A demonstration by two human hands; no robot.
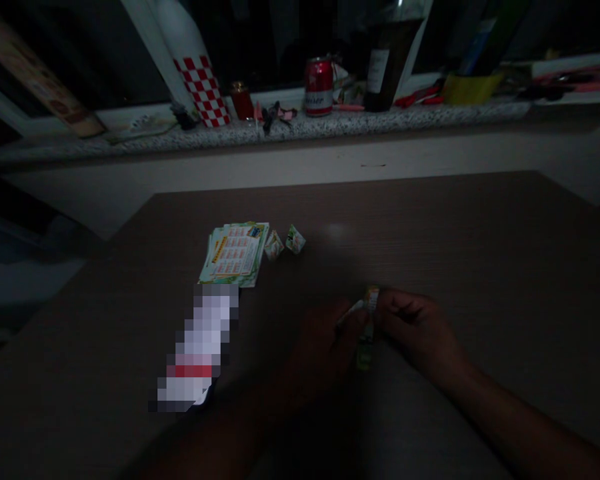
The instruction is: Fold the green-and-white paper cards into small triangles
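My left hand [335, 333] is closed, thumb and fingers pinching a folded printed paper strip [370, 327]. The strip stands narrow and long, with a green lower end and a white flap to the left. On its right side my right hand [417, 320] is curled, its thumb and index finger pinching near the strip's edge. Farther back lies a stack of printed green and white cards [236, 250]. Beside that stack sit two small folded paper pieces, a left one [274, 245] and a right one [295, 239].
A phone [200, 347] with a blurred-out screen lies left of my hands on the wooden table [455, 227]. On the stone windowsill [345, 127] behind stand a checkered bottle [200, 80], a red can [319, 87], a dark bottle [380, 73] and a small red jar [242, 100]. Light is dim.
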